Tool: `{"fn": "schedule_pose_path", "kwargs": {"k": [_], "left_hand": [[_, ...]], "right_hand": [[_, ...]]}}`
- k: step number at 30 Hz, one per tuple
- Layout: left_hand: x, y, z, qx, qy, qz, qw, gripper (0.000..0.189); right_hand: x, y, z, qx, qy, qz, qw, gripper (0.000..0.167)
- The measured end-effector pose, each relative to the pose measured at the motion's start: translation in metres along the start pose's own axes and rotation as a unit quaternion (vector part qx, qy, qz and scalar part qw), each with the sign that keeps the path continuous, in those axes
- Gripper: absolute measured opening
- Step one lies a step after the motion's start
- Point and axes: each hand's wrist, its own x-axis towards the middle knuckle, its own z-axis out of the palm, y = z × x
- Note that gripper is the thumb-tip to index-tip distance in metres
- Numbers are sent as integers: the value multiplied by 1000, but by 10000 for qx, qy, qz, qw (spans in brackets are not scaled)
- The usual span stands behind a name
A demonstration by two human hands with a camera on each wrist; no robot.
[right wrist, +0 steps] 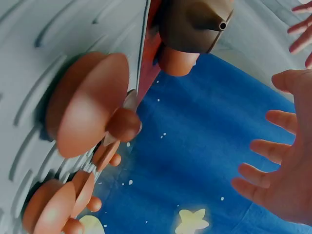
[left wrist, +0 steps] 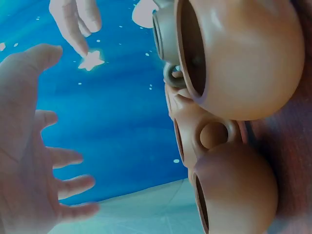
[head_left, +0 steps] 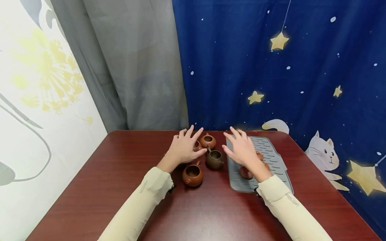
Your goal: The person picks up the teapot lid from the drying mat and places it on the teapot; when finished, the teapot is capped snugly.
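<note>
My left hand [head_left: 183,149] hovers with spread fingers over a group of small lidless clay teapots, holding nothing. The nearest reddish-brown teapot [head_left: 193,180] stands just right of the left wrist, its round mouth facing up. A dark olive-brown teapot [head_left: 214,163] sits between the two hands, with another reddish teapot [head_left: 208,144] behind it. Part of one more teapot [head_left: 197,146] shows beside the left fingers; the rest is hidden. Fingers apart, my right hand [head_left: 242,151] is raised above several reddish teapot lids [right wrist: 90,109], partly covered by that arm in the head view.
The lids lie on a grey ridged mat [head_left: 239,187] at the right of the dark red wooden table [head_left: 120,187]. Behind the table hang a grey curtain [head_left: 141,67] and a blue starry curtain [head_left: 226,67]. A white patterned panel [head_left: 39,134] stands at the left.
</note>
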Motion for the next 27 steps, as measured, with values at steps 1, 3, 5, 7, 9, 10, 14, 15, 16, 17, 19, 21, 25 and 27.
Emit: {"fn": "schedule_pose_path", "kwargs": {"k": [1, 3, 5, 7, 9, 10, 14, 15, 16, 17, 19, 21, 25, 27], "left_hand": [[-3, 0, -1, -163, 46, 35, 9999, 82], [-10, -1, -2, -423, 165, 105, 9989, 78], [-17, -2, -2, -616, 248, 146, 9977, 75], [-23, -3, -3, -779, 285, 150, 9964, 72], [-29, -4, -3, -901, 288, 124, 9954, 68], [-32, -4, -3, -978, 260, 107, 9948, 65], [-42, -6, -1, -1150, 46, 78, 9933, 58], [-45, -7, 0, -1195, -19, 70, 9928, 57], [-47, -8, 0, -1246, -80, 70, 9922, 55], [-50, -9, 2, -1271, -142, 67, 9918, 55], [-54, -11, 5, -1360, -190, 96, 9905, 52], [-58, -13, 8, -1477, -258, 144, 9886, 48], [-65, -19, 13, -1684, -413, 227, 9846, 45], [-67, -23, 15, -1746, -486, 223, 9832, 44]], "right_hand": [[-2, 1, -1, 85, 61, -19, 9999, 55], [-7, 3, -3, 251, 174, -62, 9995, 51], [-12, 5, -4, 403, 243, -74, 9989, 46], [-15, 8, -5, 536, 289, -64, 9981, 42], [-19, 10, -7, 642, 268, -16, 9976, 39], [-20, 12, -7, 696, 244, 16, 9973, 38], [-27, 16, -8, 920, 153, 126, 9956, 35], [-30, 18, -8, 969, 125, 152, 9951, 34], [-32, 19, -8, 1030, 102, 165, 9945, 34], [-34, 20, -9, 1080, 78, 171, 9940, 33], [-39, 23, -9, 1190, 31, 198, 9927, 32], [-44, 25, -10, 1334, -13, 213, 9908, 31], [-51, 32, -9, 1740, -107, 244, 9844, 25], [-55, 36, -9, 1982, -219, 292, 9795, 24]]}}
